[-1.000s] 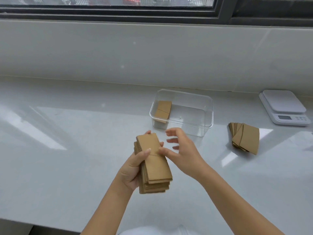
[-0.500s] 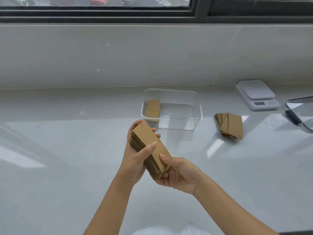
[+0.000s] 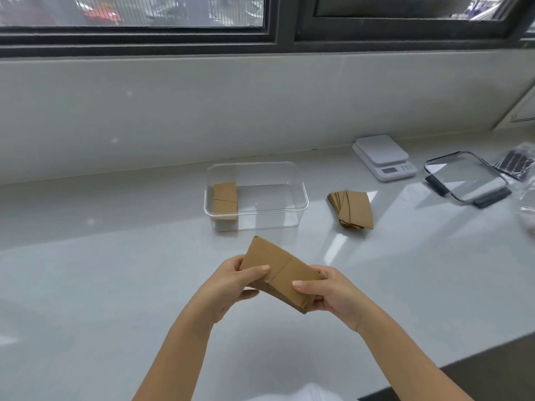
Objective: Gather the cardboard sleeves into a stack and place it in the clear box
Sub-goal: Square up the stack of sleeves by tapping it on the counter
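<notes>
I hold a stack of brown cardboard sleeves (image 3: 282,274) above the white counter, tilted down to the right. My left hand (image 3: 231,285) grips its left end, thumb on top. My right hand (image 3: 330,293) grips its lower right end. Beyond them stands the clear box (image 3: 301,195), with a small pile of sleeves (image 3: 225,198) against its left wall. A fanned pile of loose sleeves (image 3: 353,209) lies on the counter to the right of the box.
A white kitchen scale (image 3: 382,160) sits at the back right. Farther right lie a clear lid with dark clips (image 3: 466,180) and a plastic bag of dark items (image 3: 515,166). The counter's front edge (image 3: 463,360) runs at lower right.
The stack has turned from nearly upright to lying across, tilted down to the right. My right hand moved from under its bottom end to gripping its right end. The view shifted left.
</notes>
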The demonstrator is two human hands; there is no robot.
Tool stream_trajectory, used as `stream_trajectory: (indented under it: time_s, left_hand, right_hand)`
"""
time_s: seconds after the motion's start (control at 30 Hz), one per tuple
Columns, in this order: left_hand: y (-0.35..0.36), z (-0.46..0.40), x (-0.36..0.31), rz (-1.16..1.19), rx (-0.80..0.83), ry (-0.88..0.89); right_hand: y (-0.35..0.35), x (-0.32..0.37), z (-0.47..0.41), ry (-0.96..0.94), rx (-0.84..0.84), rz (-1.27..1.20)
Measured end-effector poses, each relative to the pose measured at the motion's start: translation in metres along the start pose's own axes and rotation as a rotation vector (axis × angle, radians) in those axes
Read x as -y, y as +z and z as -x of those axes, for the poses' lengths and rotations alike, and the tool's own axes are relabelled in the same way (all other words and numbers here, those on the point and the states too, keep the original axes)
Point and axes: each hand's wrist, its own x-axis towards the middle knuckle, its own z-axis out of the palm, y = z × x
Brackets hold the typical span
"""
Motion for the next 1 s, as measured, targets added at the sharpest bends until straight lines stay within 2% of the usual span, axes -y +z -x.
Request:
stream_trajectory:
  time_s: [0.27,0.57,0.73,0.9,1.0]
  left_hand:
    - [0.051,-0.036,-0.023,-0.071,-0.035,0.063]
    - [0.132,-0.092,-0.056,-0.06,0.082,0.034]
    - [0.156,-0.129,-0.07,-0.069,0.022,0.039]
    - [0.179,-0.168,-0.084,-0.03,-0.028,0.01]
    - [0.184,-0.189,-0.09,0.048,-0.09,-0.003]
  right_hand:
    - [-0.065,0.018,-0.002,-0.069,-0.014,0.162]
    - [-0.158,0.036,-0.004,-0.014,0.047,0.365]
    - [-0.185,0.049,-0.017,-0.057,-0.069,0.259]
    - [-0.2,0.05,-0.039,-0.052,-0.042,0.125]
    - [-0.211,0.054,-0.058,-0.061,-0.092,0.023]
